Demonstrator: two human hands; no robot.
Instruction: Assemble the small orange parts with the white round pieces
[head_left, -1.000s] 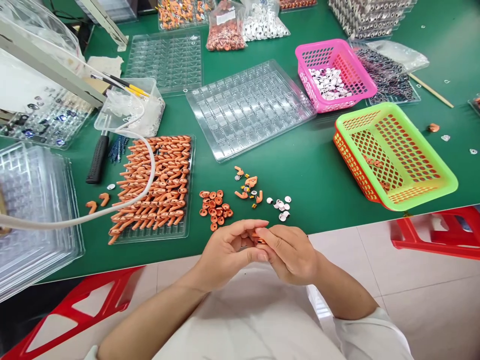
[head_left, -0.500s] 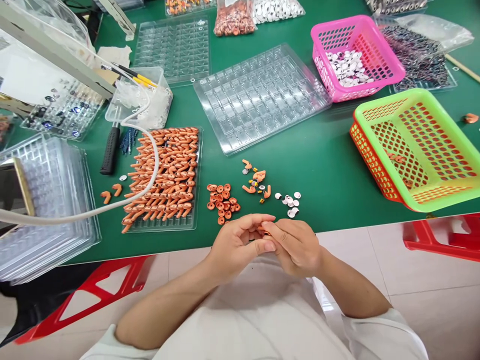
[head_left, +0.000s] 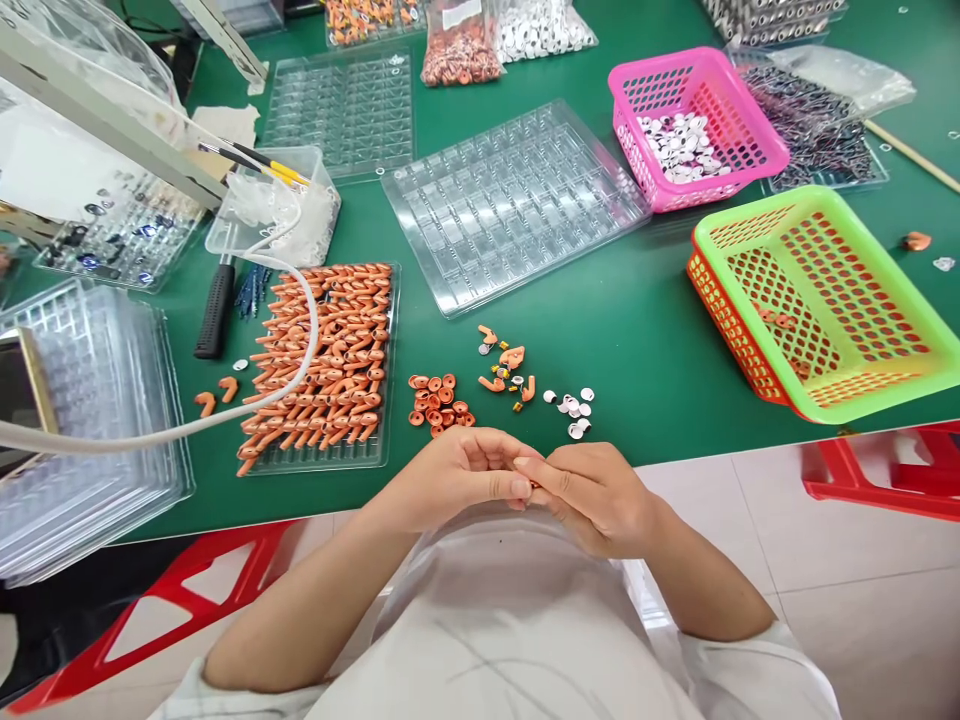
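Note:
My left hand (head_left: 474, 478) and my right hand (head_left: 596, 495) meet at the table's front edge, fingertips pressed together around a small orange piece (head_left: 535, 485). Most of that piece is hidden by the fingers. Just beyond my left hand lies a cluster of round orange caps (head_left: 435, 400). Several white discs (head_left: 576, 408) lie beyond my right hand. Between these groups are loose orange stem-shaped shells (head_left: 512, 357) with small yellow and metal parts.
A clear tray filled with orange shells (head_left: 322, 350) is on the left, crossed by a white cable (head_left: 311, 310). Clear moulded trays (head_left: 510, 205) lie farther back. A pink basket (head_left: 757, 165) and a green basket (head_left: 862, 395) stand on the right.
The orange piece between my fingers is now more covered, and my fingertips sit slightly lower. The view has shifted a little, moving the table items slightly leftward.

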